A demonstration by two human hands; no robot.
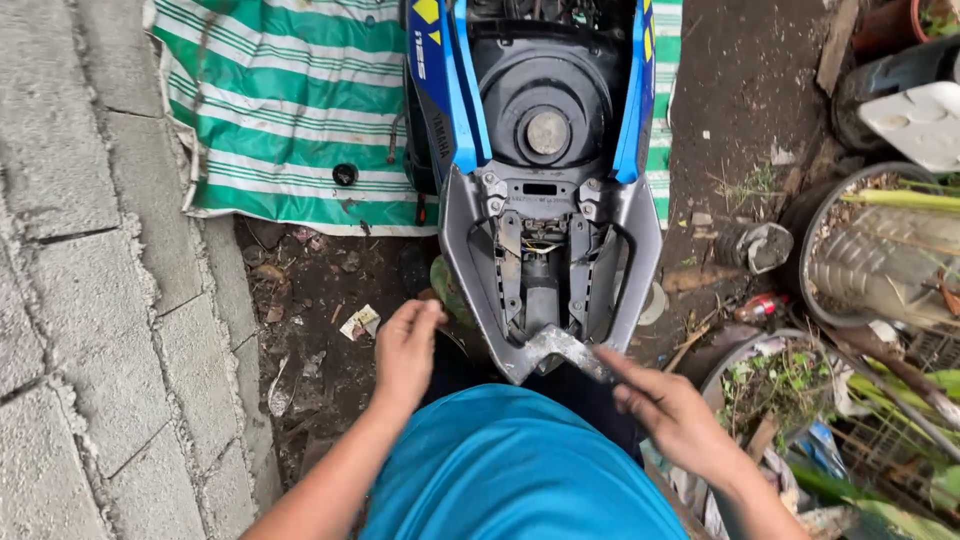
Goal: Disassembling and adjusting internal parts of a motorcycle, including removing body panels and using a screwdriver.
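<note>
A motorcycle with blue side panels (440, 90) and a grey tail frame (640, 260) stands in front of me with its seat off, showing a black tank top (545, 100) and wiring. My left hand (405, 350) hovers by the left rear of the tail, fingers loosely curled, holding nothing I can see. On the other side, my right hand (675, 415) pinches a flat grey metal piece (560, 348) at the tail's rear tip. My blue shirt (510, 470) fills the bottom centre.
A green and white striped tarp (290, 110) lies under the bike on dirt. Concrete paving (80, 250) runs along the left. On the right stand a round basket (880, 250), pots with plants (780, 385), a white container (920, 120) and scattered litter.
</note>
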